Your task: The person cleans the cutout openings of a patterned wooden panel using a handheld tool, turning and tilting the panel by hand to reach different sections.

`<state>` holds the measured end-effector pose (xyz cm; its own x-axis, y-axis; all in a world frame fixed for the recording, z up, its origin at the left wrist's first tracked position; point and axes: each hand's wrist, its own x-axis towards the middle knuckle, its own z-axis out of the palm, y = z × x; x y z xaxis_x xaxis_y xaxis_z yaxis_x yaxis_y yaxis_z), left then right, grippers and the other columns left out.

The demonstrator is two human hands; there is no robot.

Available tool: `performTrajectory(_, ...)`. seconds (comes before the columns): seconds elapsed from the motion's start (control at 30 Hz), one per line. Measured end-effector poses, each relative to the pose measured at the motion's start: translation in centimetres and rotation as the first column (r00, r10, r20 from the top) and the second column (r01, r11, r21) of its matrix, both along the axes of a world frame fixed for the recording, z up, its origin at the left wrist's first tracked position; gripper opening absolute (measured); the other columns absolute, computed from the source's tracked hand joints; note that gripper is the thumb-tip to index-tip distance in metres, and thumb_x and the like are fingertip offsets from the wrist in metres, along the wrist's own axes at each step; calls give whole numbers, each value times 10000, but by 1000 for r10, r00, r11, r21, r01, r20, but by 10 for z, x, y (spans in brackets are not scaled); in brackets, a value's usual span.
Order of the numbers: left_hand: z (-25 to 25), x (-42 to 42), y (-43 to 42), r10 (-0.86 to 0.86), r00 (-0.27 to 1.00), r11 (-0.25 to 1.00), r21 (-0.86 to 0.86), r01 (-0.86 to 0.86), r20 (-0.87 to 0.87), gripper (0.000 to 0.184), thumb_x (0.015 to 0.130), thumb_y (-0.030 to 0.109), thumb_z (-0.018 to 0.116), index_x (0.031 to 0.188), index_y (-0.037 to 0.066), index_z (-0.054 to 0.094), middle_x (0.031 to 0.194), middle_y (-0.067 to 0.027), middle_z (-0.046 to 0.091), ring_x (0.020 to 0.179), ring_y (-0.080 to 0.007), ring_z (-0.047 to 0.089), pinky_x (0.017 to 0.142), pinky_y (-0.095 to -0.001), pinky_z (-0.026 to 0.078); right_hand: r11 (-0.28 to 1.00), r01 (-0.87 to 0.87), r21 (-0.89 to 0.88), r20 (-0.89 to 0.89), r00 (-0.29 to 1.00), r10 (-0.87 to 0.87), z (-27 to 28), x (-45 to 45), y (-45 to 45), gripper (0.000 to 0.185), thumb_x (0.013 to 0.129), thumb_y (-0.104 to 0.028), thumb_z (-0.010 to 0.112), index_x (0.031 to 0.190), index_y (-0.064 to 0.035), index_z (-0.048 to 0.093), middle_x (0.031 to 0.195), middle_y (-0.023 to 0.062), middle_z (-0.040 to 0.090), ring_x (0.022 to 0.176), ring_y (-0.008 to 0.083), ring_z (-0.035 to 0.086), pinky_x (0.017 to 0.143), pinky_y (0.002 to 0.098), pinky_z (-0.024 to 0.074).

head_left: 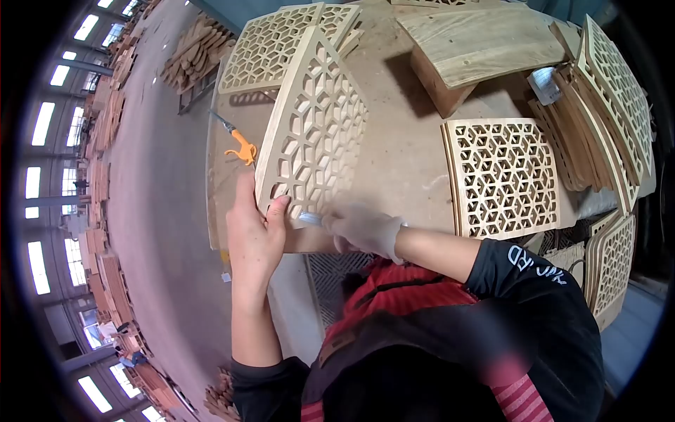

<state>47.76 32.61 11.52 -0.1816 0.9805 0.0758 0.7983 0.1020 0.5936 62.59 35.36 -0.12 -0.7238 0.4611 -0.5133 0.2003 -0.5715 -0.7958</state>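
Observation:
My bare left hand grips the lower left corner of a wooden lattice panel, its thumb over the face. The panel is tilted up on edge above the table, with a geometric cut-out pattern. My right hand, in a pale glove and smeared by motion, is closed around a small, flat, pale bluish piece by the panel's lower edge. What kind of piece it is I cannot make out. Left of the panel lies an orange air blow gun with a thin nozzle.
More lattice panels lie at the back left, and a stack of lattice panels sits to the right. A curved wooden stand is behind. Curved boards lean at the right edge of the table. A walkway runs along the left.

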Motion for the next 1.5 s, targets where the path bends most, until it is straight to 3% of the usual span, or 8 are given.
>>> performTrajectory(0.5, -5, -1, 2, 5, 1000, 1000, 5, -5, 29, 226, 904, 50, 600, 1109, 0, 521, 833, -214, 679, 752, -351, 684, 691, -383, 518, 343, -176, 923, 263, 938, -227, 12, -7, -14, 286, 996, -253, 469, 943, -29, 639, 804, 171, 679, 756, 360, 677, 706, 464, 509)
performTrajectory(0.7, 1, 5, -2, 9, 1000, 999, -47, -8, 13, 218, 900, 63, 606, 1086, 5, 507, 797, -203, 664, 712, -343, 664, 677, -382, 511, 534, -41, 845, 101, 991, -83, 5, 2, -8, 226, 983, -234, 493, 888, -61, 602, 714, 126, 615, 605, 255, 615, 524, 373, 466)
performTrajectory(0.9, 1, 7, -4, 16, 1000, 999, -32, -16, -3, 221, 904, 62, 601, 1103, 8, 520, 752, -188, 656, 678, -324, 664, 659, -385, 508, 949, 93, -302, 70, 995, -75, 17, 0, 11, 191, 967, -227, 566, 855, -80, 614, 679, 19, 527, 525, 77, 424, 431, 234, 319)
performTrajectory(1.0, 2, 8, -3, 14, 1000, 1000, -27, -13, 20, 220, 910, 59, 595, 1112, 8, 524, 755, -189, 659, 673, -306, 668, 655, -379, 509, 946, 202, -255, 134, 976, -172, 33, 4, 6, 161, 946, -196, 602, 860, -78, 668, 676, 12, 549, 520, 81, 441, 435, 246, 338)
performTrajectory(1.1, 0, 8, -3, -16, 1000, 1000, 12, 16, 13, 213, 913, 59, 591, 1109, 6, 524, 755, -190, 661, 667, -302, 670, 649, -378, 508, 358, 227, 906, -97, 933, -347, -10, -7, -13, 158, 941, -170, 612, 991, -78, 731, 690, 7, 577, 523, 68, 433, 456, 229, 341)
performTrajectory(1.27, 6, 12, -5, 5, 999, 999, -49, -3, 31, 232, 907, 58, 587, 1125, 6, 530, 817, -183, 672, 725, -288, 674, 690, -369, 510, 945, 118, 304, 90, 984, -152, 5, -1, -6, 300, 922, -84, 621, 1208, -124, 702, 802, -4, 657, 620, 91, 513, 559, 235, 425)
performTrajectory(1.4, 9, 14, -4, 38, 999, 995, -96, -40, -20, 287, 877, 47, 609, 1155, 13, 545, 915, -158, 694, 829, -242, 686, 766, -345, 513, 973, 180, -144, 75, 983, -170, 20, 2, -7, 335, 921, -62, 623, 1235, -155, 694, 838, -9, 658, 629, 76, 486, 557, 214, 419)
performTrajectory(1.5, 4, 8, -4, 52, 998, 996, -79, -50, 34, 292, 868, 40, 615, 1150, 16, 546, 907, -159, 694, 824, -252, 688, 761, -349, 513, 948, 242, 205, -58, 970, -235, 14, 0, -12, 281, 942, -108, 623, 1211, -138, 697, 774, -8, 611, 563, 55, 430, 479, 199, 356)
